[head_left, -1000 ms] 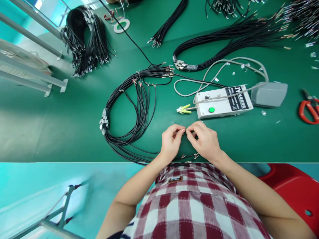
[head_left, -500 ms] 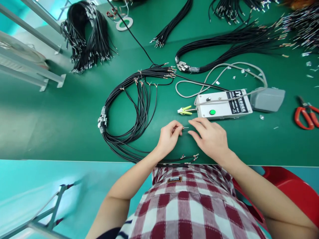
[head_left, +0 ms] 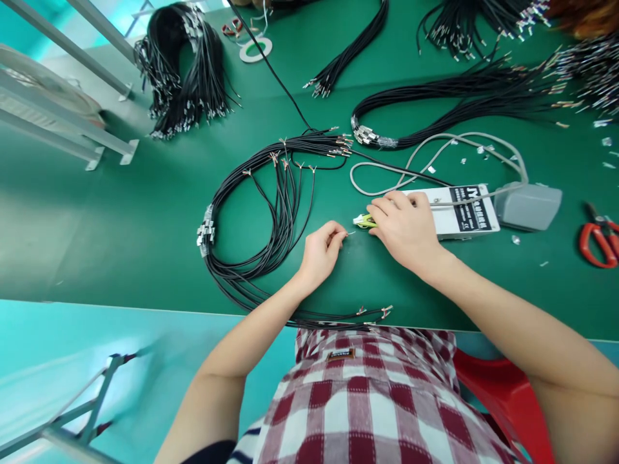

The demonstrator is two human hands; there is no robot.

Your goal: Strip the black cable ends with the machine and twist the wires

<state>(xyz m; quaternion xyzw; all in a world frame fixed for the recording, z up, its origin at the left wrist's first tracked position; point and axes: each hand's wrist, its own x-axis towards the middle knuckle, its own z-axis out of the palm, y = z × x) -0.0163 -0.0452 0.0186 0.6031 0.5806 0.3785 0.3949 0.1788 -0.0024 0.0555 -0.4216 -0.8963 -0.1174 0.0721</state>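
My left hand (head_left: 322, 252) is closed in a pinch, and a thin wire end (head_left: 352, 232) pokes out past its fingertips toward the right. Whatever cable runs behind that wire is hidden by the hand. My right hand (head_left: 409, 231) has its fingers closed around a yellow-green clip (head_left: 362, 221), whose pale tip points left toward the wire. A small gap separates wire and clip. The clip belongs to a white box-shaped machine (head_left: 443, 221) with a black label, partly covered by my right hand. Left of my hands lies a looped bundle of black cables (head_left: 261, 256).
A grey block (head_left: 529, 206) with a grey cord adjoins the machine. Red-handled cutters (head_left: 598, 245) lie at far right. Further black cable bundles (head_left: 406, 84) and a hanging-shaped bunch (head_left: 186, 71) lie toward the back, near a tape roll (head_left: 256, 50). Metal posts (head_left: 72, 122) stand at left.
My right hand has moved up from beside the wire onto the yellow-green clip. My left hand has shifted slightly up, still pinching the wire. The whole view has shifted a little.
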